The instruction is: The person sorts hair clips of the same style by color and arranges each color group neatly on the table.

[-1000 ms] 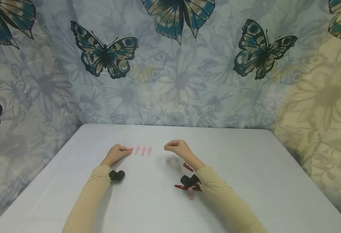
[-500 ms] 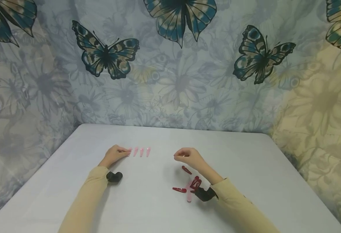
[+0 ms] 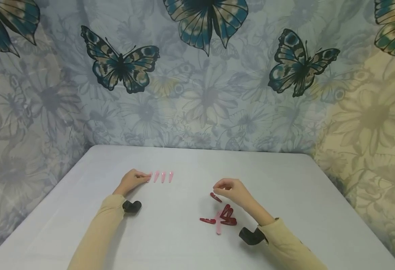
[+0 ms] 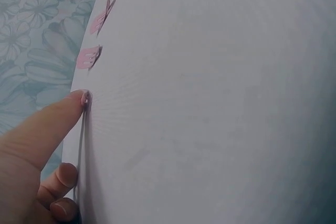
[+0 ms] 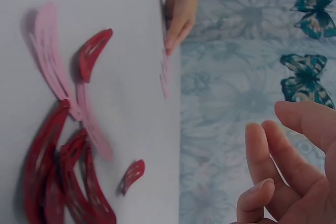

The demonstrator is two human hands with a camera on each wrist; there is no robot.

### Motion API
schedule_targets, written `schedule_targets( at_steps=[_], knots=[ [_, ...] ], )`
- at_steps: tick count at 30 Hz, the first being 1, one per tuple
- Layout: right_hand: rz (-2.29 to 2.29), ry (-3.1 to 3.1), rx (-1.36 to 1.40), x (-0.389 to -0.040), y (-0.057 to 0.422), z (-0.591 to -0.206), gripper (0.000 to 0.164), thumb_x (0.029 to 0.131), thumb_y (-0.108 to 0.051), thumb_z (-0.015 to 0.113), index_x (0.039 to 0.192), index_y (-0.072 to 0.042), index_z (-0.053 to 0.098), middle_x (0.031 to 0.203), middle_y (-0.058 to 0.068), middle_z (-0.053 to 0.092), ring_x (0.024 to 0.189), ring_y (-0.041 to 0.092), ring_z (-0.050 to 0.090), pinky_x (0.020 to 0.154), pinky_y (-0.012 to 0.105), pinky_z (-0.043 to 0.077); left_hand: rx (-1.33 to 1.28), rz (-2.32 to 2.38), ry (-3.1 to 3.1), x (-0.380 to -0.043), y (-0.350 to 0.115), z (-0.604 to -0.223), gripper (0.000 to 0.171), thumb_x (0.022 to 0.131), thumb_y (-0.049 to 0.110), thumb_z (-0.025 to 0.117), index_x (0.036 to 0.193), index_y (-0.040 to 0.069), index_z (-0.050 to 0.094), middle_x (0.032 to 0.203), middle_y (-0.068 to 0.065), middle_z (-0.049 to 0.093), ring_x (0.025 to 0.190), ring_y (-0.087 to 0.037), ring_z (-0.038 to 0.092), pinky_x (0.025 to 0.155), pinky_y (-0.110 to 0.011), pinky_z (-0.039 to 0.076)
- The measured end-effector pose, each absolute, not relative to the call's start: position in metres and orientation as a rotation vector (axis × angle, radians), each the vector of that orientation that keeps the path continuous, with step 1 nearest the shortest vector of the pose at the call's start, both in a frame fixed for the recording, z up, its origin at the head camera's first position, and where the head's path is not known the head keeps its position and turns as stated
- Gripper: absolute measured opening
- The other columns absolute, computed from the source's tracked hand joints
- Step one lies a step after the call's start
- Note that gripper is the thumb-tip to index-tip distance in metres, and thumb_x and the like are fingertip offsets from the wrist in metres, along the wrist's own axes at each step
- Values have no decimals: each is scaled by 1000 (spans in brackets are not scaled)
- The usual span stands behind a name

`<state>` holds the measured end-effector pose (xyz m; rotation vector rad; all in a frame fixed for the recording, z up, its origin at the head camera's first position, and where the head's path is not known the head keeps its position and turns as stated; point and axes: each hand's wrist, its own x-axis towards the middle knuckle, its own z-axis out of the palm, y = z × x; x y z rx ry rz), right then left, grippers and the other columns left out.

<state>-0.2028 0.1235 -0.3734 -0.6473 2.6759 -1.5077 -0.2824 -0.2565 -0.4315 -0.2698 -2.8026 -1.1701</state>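
Note:
My left hand (image 3: 131, 180) pinches the end of a pink snap hair clip (image 4: 86, 98) at the left end of a row. Three more pink hair clips (image 3: 163, 177) lie beside it on the white table. Over the table's right half, my right hand (image 3: 232, 190) holds nothing; in the right wrist view its thumb and fingers (image 5: 255, 145) are apart. Close to those fingers in the head view lies a single red hair clip (image 3: 216, 197). Nearer my body, several red hair clips (image 3: 229, 221) and pink ones (image 5: 47, 40) lie in a loose pile.
The white table (image 3: 170, 240) reaches back to a wall (image 3: 211, 112) hung with butterfly-and-flower cloth. Black camera mounts sit on the left wrist (image 3: 132, 206) and the right wrist (image 3: 252, 236).
My right hand has moved right and toward my body, from near the row to the pile, bringing the pile into full view. The left hand has stayed at the row's left end.

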Motion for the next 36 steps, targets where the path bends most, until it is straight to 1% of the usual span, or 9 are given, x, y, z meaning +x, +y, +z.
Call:
schedule_targets(
  at_steps=[5, 10, 13, 16, 20, 23, 27, 31, 36],
  knots=[
    [-1503, 2629, -638, -192, 126, -392, 13, 82, -16, 65, 88, -4, 66, 80, -2, 61, 76, 17, 48, 67, 32, 39, -209, -1150, -2832, -277, -262, -441, 24, 77, 23, 70, 91, 3, 71, 80, -5, 56, 70, -18, 44, 64, -32, 34],
    [-1441, 2681, -647, -184, 134, -405, 12, 79, -13, 67, 87, -4, 65, 75, -3, 59, 70, 15, 47, 60, 27, 38, -228, -1144, -2830, -278, -264, -444, 26, 77, 26, 71, 90, 3, 71, 82, -5, 56, 71, -18, 44, 65, -32, 35],
    [-1375, 2712, -660, -183, 139, -409, 12, 78, -11, 67, 88, -4, 64, 73, -4, 59, 67, 15, 46, 57, 26, 37, -251, -1143, -2813, -281, -262, -442, 24, 77, 24, 70, 90, 4, 72, 80, -4, 57, 69, -18, 42, 63, -32, 34],
    [-1330, 2722, -655, -185, 143, -414, 13, 78, -10, 67, 89, -5, 63, 73, -5, 58, 67, 15, 46, 59, 26, 38, -265, -1173, -2791, -283, -260, -438, 20, 78, 20, 70, 91, 4, 71, 78, -5, 57, 67, -19, 40, 62, -32, 33],
    [-1304, 2733, -646, -187, 148, -418, 13, 79, -12, 67, 89, -6, 63, 72, -6, 56, 70, 15, 48, 62, 27, 39, -281, -1176, -2789, -284, -257, -437, 22, 79, 20, 69, 93, 2, 71, 80, -5, 57, 69, -18, 42, 64, -32, 34],
    [-1298, 2727, -651, -186, 150, -420, 13, 78, -14, 69, 87, -6, 64, 71, -6, 56, 66, 13, 46, 58, 25, 39, -276, -1153, -2796, -285, -255, -437, 24, 78, 22, 70, 92, 2, 71, 81, -5, 57, 70, -17, 44, 66, -32, 35],
    [-1310, 2714, -689, -186, 151, -421, 11, 76, -12, 70, 84, -7, 64, 70, -6, 56, 61, 11, 45, 52, 24, 38, -247, -1127, -2790, -286, -253, -436, 23, 77, 22, 71, 86, 1, 72, 81, -6, 57, 72, -20, 46, 67, -35, 36],
    [-1308, 2709, -707, -188, 150, -422, 13, 75, -15, 72, 83, -8, 64, 70, -6, 55, 60, 10, 46, 51, 22, 38, -225, -1107, -2781, -286, -253, -434, 22, 77, 22, 71, 82, 0, 72, 80, -7, 58, 75, -23, 49, 69, -37, 37],
    [-1264, 2708, -721, -190, 150, -424, 18, 72, -20, 75, 81, -11, 63, 70, -7, 54, 61, 10, 46, 52, 23, 38, -213, -1136, -2779, -286, -253, -434, 22, 77, 21, 70, 83, -1, 71, 80, -7, 56, 73, -21, 46, 67, -35, 36]
  ],
)
